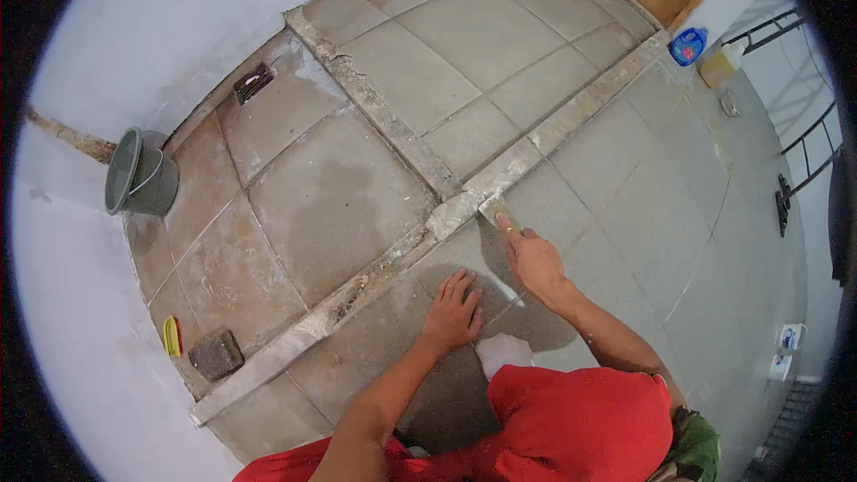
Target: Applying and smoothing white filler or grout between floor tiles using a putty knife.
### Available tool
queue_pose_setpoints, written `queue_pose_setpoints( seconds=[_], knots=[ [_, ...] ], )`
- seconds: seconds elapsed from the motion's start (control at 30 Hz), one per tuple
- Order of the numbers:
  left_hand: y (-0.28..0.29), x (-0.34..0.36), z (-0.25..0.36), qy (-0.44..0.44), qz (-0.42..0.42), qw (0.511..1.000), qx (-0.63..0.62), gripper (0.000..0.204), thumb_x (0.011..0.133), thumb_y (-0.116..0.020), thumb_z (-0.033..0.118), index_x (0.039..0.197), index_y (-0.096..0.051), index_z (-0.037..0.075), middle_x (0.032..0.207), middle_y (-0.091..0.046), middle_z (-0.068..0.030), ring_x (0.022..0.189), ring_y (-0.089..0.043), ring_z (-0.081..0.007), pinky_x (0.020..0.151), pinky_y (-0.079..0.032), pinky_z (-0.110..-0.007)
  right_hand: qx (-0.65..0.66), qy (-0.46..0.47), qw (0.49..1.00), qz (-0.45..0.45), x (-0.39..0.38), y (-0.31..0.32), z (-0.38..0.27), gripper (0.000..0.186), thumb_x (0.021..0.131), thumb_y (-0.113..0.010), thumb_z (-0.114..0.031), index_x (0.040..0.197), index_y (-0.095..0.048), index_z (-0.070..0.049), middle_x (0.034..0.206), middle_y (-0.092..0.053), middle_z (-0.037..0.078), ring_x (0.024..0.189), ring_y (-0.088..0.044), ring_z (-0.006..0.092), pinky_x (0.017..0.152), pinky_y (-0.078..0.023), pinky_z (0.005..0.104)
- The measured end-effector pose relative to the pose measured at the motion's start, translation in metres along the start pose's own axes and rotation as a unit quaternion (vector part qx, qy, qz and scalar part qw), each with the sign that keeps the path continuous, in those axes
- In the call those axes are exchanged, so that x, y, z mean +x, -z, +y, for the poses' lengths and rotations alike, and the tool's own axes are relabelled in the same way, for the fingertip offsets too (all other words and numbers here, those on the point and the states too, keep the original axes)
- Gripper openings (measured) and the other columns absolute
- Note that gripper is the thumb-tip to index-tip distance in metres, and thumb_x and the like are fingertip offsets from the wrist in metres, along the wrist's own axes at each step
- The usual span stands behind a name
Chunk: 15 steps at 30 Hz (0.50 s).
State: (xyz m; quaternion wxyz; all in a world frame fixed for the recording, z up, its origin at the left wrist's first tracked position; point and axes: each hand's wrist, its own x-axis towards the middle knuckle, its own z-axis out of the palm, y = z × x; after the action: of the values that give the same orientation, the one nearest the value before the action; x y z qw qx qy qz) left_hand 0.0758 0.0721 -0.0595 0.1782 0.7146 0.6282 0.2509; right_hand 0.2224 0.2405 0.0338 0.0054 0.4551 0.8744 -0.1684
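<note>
My right hand point(533, 259) is closed round the handle of a small scraper point(492, 207). Its pale, flat blade meets the edge of the raised cement curb point(453, 216), at a whitish patch near where two curbs join. To the left and nearer to me, my left hand point(453, 314) rests on the grey floor tiles with its fingers spread, holding nothing. A white streak point(509, 290) marks the tile between my hands.
A grey bucket point(147, 180) stands by the left wall, near a drain grate point(253, 83). A stone block point(216, 354) and a yellow brush point(172, 336) lie at the lower left. Far right are a blue bottle point(687, 46), a yellowish jug point(721, 65) and a black metal rack point(808, 138).
</note>
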Motion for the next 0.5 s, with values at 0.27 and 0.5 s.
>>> queue_pose_setpoints(
  seconds=[0.27, 0.5],
  knots=[
    [0.0012, 0.0011, 0.0006, 0.006, -0.017, 1.0, -0.005, 0.047, 0.087, -0.063, 0.025, 0.128, -0.058, 0.004, 0.147, -0.043, -0.0199, 0.143, -0.034, -0.0422, 0.119, -0.026, -0.057, -0.017, -0.009, 0.999, -0.03, 0.0034, 0.0061, -0.0047, 0.064, 0.093, -0.056, -0.014, 0.154, -0.038, -0.02, 0.099, -0.065, 0.024, 0.079, -0.069, 0.0428, 0.069, -0.056, 0.0526],
    [-0.002, -0.001, -0.0021, 0.004, -0.009, 1.0, 0.003, 0.048, 0.087, -0.063, 0.026, 0.129, -0.058, 0.005, 0.148, -0.043, -0.0195, 0.144, -0.032, -0.041, 0.12, -0.025, -0.056, -0.029, -0.018, 0.999, -0.024, 0.0033, 0.0016, -0.0047, 0.064, 0.094, -0.057, -0.016, 0.155, -0.037, -0.021, 0.099, -0.065, 0.022, 0.078, -0.069, 0.0417, 0.068, -0.057, 0.0518]
  ],
)
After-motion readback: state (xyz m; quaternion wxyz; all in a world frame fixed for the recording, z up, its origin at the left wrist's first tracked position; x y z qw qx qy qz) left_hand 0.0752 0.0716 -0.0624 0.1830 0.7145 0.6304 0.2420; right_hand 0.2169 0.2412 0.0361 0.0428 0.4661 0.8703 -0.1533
